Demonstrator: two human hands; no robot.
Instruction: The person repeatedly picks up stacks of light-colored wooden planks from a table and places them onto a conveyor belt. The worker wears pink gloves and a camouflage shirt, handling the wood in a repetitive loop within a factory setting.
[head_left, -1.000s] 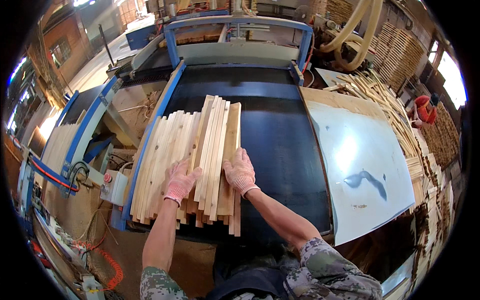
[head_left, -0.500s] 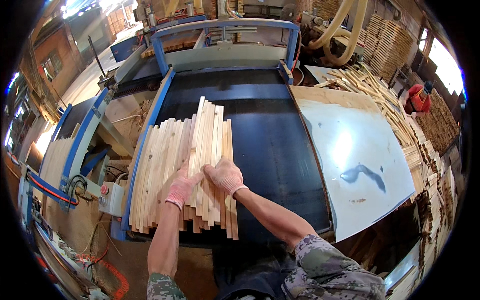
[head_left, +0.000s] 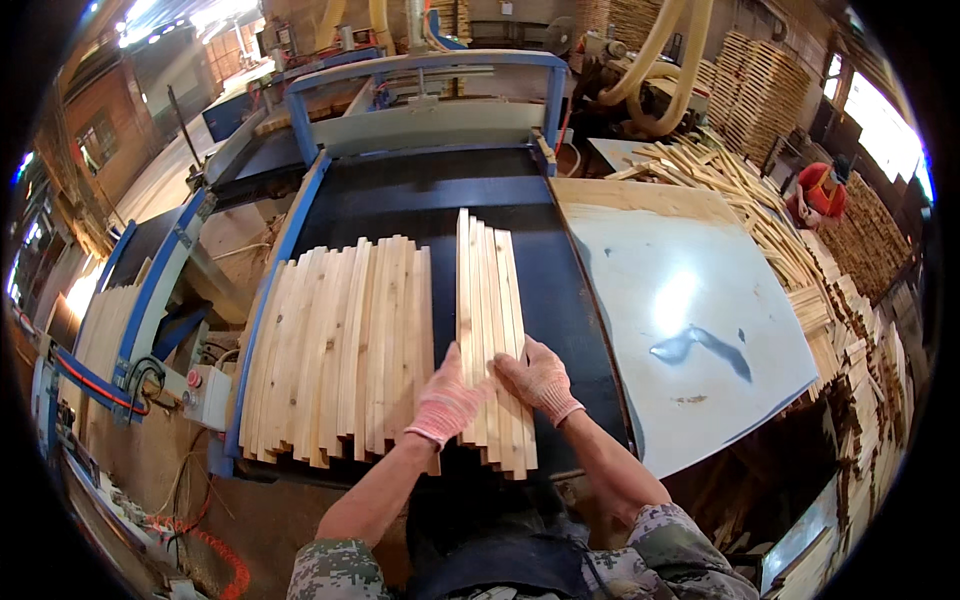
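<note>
My camouflage sleeves (head_left: 340,570) come in lowest, and beyond them both gloved hands close on the near half of a bundle of wooden strips (head_left: 490,290), the left hand (head_left: 447,398) along its left side and the right hand (head_left: 540,380) over its right side, thumbs on top. The bundle lies straight ahead of me between my palms, its long axis pointing away, the far end leaning slightly left; both hands are about equally near it, and I can't tell whether it rests fully on the black worktop (head_left: 560,290) or is slightly raised. Left of it, across a narrow dark gap, a wider row of strips (head_left: 340,340) lies nearly parallel, its near ends stepped; my left wrist overlaps that row's edge in this view, so that's the tight side. A pale control box (head_left: 207,400) sits beyond the row's left, outside the blue rail. To the right, past a bare band of worktop, a shiny metal sheet (head_left: 640,260) spreads out. Straight ahead, a blue frame (head_left: 430,65) spans the worktop's far end, with loose strips (head_left: 720,190) heaped to the right and a co-worker in red (head_left: 825,195) farther off beside stacked wood
</note>
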